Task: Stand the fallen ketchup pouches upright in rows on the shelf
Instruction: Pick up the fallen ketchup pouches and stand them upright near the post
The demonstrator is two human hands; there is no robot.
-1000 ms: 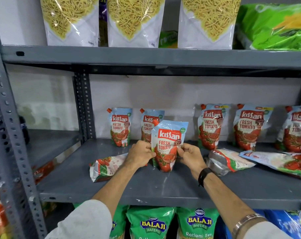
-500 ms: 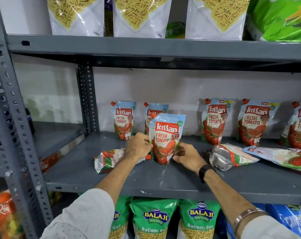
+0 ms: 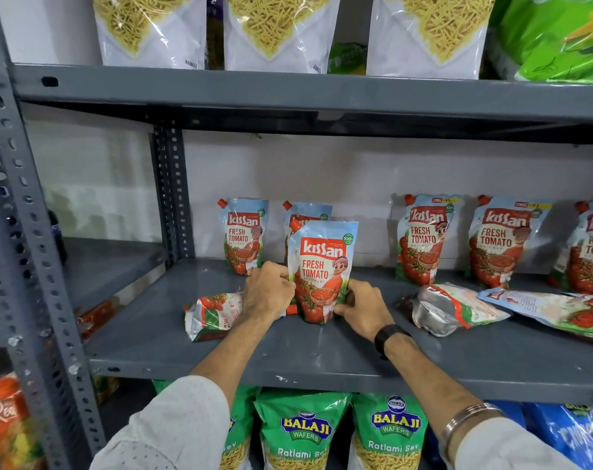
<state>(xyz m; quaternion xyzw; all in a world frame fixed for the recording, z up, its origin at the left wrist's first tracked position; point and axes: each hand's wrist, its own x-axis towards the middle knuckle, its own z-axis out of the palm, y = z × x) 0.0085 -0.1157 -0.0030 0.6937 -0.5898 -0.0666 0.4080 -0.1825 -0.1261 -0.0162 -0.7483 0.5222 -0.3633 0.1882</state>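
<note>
Ketchup pouch upright mid-shelf, left hand and right hand with fingers pinching its lower sides, 5 pouches upright along the back edge, 3 fallen pouches lying flat beside the hands

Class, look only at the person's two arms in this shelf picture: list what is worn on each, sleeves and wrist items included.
Left arm: a pale, finely dotted sleeve pushed up to about the elbow, nothing on the wrist. Right arm: a black wristband or watch near the right hand, a silver metal bangle further up, then the same pale sleeve.
</note>
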